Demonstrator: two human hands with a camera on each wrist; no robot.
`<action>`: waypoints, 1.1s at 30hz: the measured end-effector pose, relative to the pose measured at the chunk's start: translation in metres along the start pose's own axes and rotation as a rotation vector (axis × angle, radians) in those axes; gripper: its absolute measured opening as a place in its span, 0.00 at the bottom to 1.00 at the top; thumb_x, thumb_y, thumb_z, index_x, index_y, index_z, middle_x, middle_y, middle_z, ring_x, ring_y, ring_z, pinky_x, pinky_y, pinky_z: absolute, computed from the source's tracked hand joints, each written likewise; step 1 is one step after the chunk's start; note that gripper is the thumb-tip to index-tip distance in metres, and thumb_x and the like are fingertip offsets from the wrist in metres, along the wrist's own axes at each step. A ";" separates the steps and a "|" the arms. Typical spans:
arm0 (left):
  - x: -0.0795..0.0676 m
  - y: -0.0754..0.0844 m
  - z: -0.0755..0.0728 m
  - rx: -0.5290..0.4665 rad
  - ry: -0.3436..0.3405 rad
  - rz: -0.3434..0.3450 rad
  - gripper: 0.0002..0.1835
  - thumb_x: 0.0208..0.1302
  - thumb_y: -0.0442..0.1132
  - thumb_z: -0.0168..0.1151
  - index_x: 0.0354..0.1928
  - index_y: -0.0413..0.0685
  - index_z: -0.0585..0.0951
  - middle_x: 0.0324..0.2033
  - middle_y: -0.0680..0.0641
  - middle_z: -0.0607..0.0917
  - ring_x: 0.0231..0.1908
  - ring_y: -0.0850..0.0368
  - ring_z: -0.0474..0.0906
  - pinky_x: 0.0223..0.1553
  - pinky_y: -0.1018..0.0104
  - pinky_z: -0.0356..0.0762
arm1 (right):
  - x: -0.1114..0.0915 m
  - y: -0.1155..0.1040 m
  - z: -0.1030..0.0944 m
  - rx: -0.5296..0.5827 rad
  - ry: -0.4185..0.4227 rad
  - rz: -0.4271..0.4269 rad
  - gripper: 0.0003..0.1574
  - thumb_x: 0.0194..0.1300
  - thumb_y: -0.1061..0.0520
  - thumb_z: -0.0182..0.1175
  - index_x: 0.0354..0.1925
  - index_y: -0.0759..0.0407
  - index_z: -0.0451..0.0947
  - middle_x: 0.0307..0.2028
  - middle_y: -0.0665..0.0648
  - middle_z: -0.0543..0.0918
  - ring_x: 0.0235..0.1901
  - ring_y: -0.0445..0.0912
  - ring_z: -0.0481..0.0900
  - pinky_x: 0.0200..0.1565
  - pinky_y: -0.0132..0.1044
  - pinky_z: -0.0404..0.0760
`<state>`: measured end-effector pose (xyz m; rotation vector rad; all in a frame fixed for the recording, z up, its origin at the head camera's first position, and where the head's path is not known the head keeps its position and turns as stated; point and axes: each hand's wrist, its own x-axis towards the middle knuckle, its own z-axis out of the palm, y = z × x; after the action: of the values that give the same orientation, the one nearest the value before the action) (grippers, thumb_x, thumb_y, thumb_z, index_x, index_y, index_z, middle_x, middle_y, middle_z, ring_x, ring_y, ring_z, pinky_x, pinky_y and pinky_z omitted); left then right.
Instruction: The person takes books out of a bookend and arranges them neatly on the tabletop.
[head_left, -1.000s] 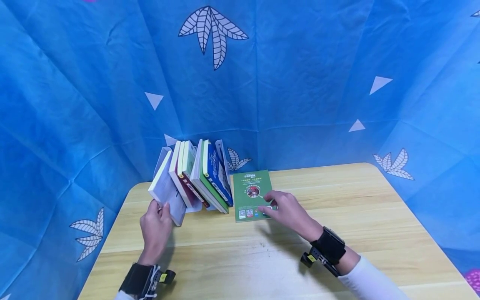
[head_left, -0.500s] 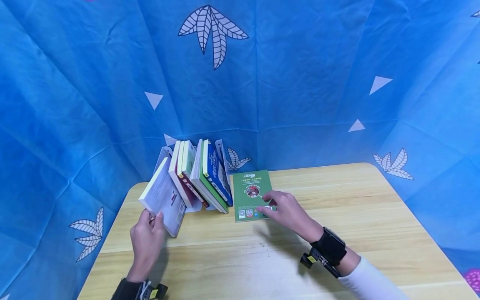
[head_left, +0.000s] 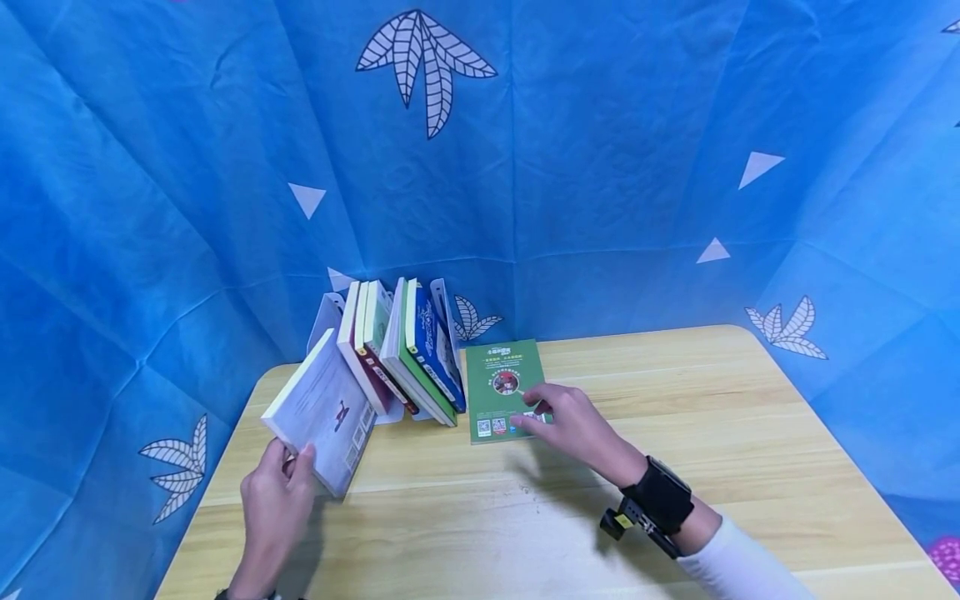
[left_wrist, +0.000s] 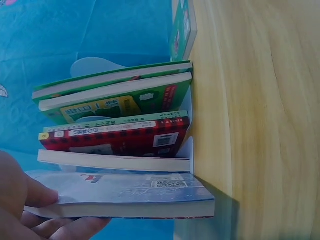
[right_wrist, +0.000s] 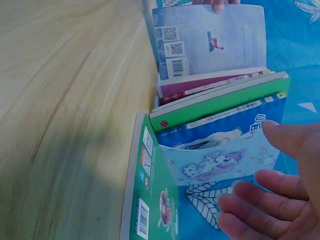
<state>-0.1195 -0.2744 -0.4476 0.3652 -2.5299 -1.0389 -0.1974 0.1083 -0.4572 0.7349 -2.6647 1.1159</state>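
Note:
A pale blue-grey book [head_left: 326,421], with a small dark red figure and square codes on its cover, tilts at the left end of the book row. My left hand [head_left: 276,502] pinches its near edge, thumb on the cover and fingers behind it, as the left wrist view also shows. A green book [head_left: 495,367] lies flat on the table to the right of the row. Over that book's right front corner hovers my right hand [head_left: 573,423], its fingers relaxed and holding nothing; the right wrist view shows the palm [right_wrist: 295,200].
Several books, among them a blue one [head_left: 435,350] and a dark red one [left_wrist: 115,140], lean to the left in a bookend rack [head_left: 447,321] patterned with a cartoon pony. A blue patterned cloth [head_left: 600,167] hangs behind the wooden table [head_left: 675,400].
My left hand has drawn the pale book toward the front left, away from the row, and more of its cover shows. The right hand has hardly moved.

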 end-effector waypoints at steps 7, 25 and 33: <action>-0.008 0.004 -0.013 0.005 -0.060 -0.090 0.20 0.78 0.34 0.54 0.67 0.38 0.75 0.60 0.27 0.83 0.55 0.30 0.85 0.42 0.53 0.92 | 0.000 -0.001 0.000 0.014 -0.003 0.006 0.22 0.64 0.49 0.73 0.48 0.64 0.86 0.42 0.59 0.91 0.37 0.47 0.88 0.42 0.45 0.92; -0.018 0.014 -0.023 -0.008 -0.142 -0.042 0.18 0.75 0.32 0.59 0.64 0.36 0.77 0.56 0.28 0.85 0.51 0.36 0.88 0.37 0.79 0.86 | 0.001 -0.003 0.000 0.125 -0.071 0.082 0.25 0.66 0.46 0.72 0.51 0.63 0.85 0.44 0.60 0.91 0.40 0.45 0.88 0.46 0.44 0.92; -0.027 0.023 -0.022 -0.044 -0.160 0.046 0.17 0.72 0.28 0.61 0.61 0.35 0.79 0.53 0.29 0.87 0.47 0.38 0.90 0.39 0.73 0.90 | 0.001 -0.006 0.002 0.186 -0.117 0.101 0.28 0.64 0.44 0.73 0.54 0.61 0.84 0.48 0.61 0.90 0.44 0.50 0.88 0.50 0.49 0.91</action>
<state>-0.0878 -0.2619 -0.4233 0.2180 -2.6368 -1.1460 -0.1957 0.1034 -0.4544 0.7229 -2.7484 1.4035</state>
